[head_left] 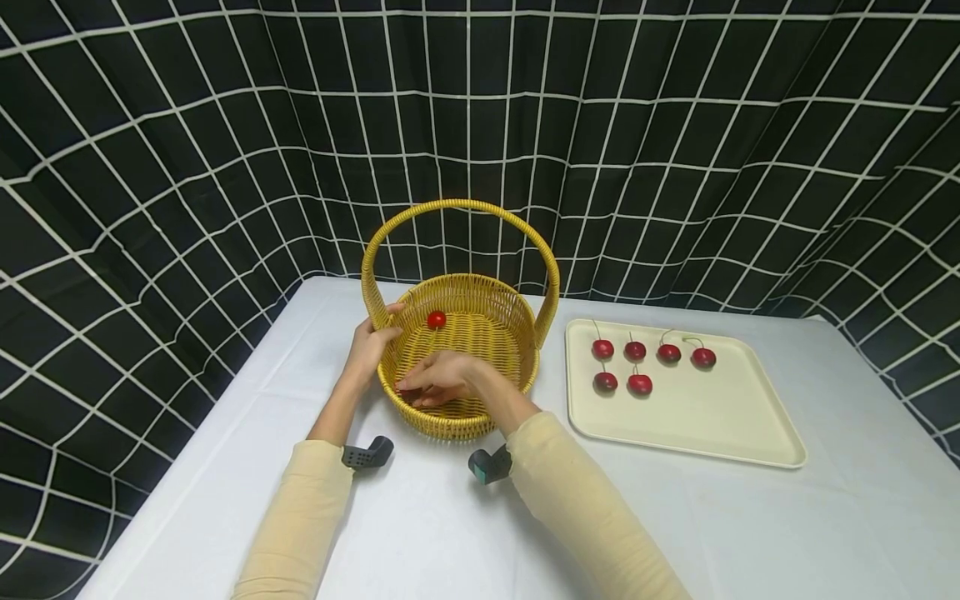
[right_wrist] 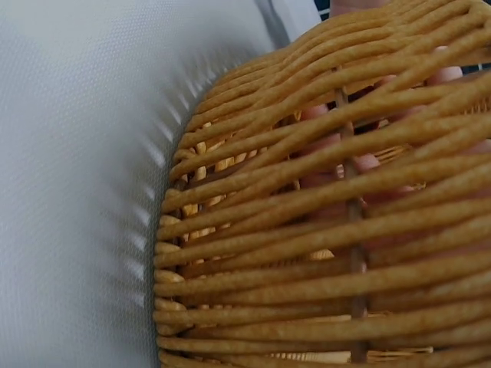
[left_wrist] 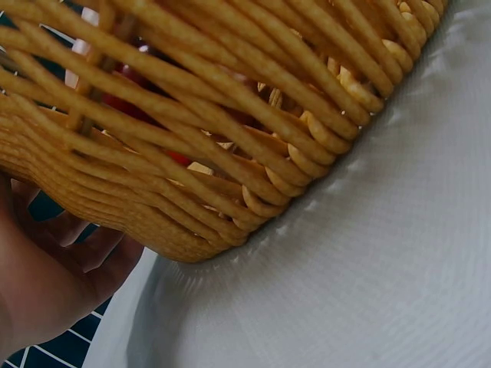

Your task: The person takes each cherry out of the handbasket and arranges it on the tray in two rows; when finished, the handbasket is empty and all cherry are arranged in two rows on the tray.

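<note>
A yellow wicker basket point(head_left: 453, 429) with a tall arched handle stands on the white table. My left hand point(head_left: 367, 346) grips its left rim beside the foot of the handle; the left wrist view shows that hand point(left_wrist: 57, 284) against the basket's outer side. Inside the basket, low at the front left, my right hand point(head_left: 446, 375) points downward and pinches a dark red cherry point(left_wrist: 123, 106), mostly hidden by the fingers and the weave. Farther back in the basket lies a bright red cherry point(head_left: 437, 319). Through the wicker, the right wrist view shows parts of the right fingers point(right_wrist: 322, 149).
To the right of the basket lies a cream tray point(head_left: 720, 417). Several dark red cherries with stems, one of them a cherry point(head_left: 640, 384) in the front row, sit on its left half. A black cloth point(head_left: 480, 125) with white grid lines hangs behind and at both sides.
</note>
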Motion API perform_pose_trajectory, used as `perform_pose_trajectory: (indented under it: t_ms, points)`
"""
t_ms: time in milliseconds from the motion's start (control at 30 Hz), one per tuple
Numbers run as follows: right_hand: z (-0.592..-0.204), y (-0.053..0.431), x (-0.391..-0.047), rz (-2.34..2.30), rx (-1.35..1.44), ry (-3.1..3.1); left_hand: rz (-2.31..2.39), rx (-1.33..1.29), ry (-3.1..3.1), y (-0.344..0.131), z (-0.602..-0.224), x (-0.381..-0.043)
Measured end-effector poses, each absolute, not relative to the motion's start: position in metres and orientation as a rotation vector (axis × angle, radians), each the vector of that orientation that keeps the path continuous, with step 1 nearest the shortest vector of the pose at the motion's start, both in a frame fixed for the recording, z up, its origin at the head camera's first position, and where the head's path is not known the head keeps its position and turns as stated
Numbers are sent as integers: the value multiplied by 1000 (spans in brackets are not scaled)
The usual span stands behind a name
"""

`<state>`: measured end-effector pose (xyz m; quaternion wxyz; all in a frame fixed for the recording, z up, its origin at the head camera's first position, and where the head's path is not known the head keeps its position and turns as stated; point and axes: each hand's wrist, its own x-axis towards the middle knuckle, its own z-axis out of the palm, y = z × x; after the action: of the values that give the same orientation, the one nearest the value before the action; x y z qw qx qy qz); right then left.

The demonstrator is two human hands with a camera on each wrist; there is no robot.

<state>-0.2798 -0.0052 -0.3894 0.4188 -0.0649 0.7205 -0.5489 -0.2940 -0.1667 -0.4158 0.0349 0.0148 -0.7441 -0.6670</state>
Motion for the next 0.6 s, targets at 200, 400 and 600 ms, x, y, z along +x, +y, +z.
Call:
perform_pose_trajectory:
  t_ms: [200,400,600]
  points:
    - [-389,-3,-280,-1504,-46,1804,-2055,43,-2288,-167,-416,-294]
    - [-387,3,-281,-1637,4,1710,-2047,47,-2288,-166,-417,-294]
    - [-384,8,-282,-1655,-14,1704,-2062,44,-2283,-167,-417,-294]
